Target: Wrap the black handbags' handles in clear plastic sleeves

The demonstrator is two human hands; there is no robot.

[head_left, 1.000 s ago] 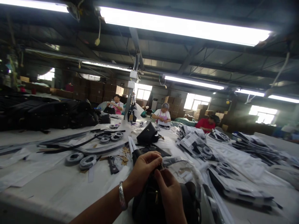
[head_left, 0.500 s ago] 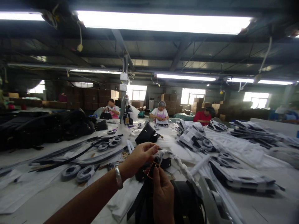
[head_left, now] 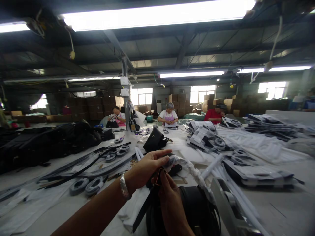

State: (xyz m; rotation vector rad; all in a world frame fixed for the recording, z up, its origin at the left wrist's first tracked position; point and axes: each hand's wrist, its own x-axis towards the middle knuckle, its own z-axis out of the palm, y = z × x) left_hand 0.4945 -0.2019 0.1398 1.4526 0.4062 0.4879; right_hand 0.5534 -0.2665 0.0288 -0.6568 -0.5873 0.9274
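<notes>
A black bag stands in front of me, with a handle wrapped in whitish film arching over it. My left hand, a silver bracelet on its wrist, closes its thumb and fingers at the near end of that wrapped handle. Below it, my right hand pinches a rectangular gold-coloured buckle with black strap at it. Part of the buckle and the strap end are hidden behind the fingers. A loose black strap hangs down at the bag's left.
A grey tape dispenser stands right of the bag, beside white tubes. Coiled straps lie left; a black bag piece sits ahead. Wrapped pieces are stacked right, black bags heaped left. Co-workers sit across the table.
My left hand's fingers have straightened forward along the wrapped handle. My right hand has turned, its fingers rising closer beneath the left hand with the buckle. The view has shifted slightly.
</notes>
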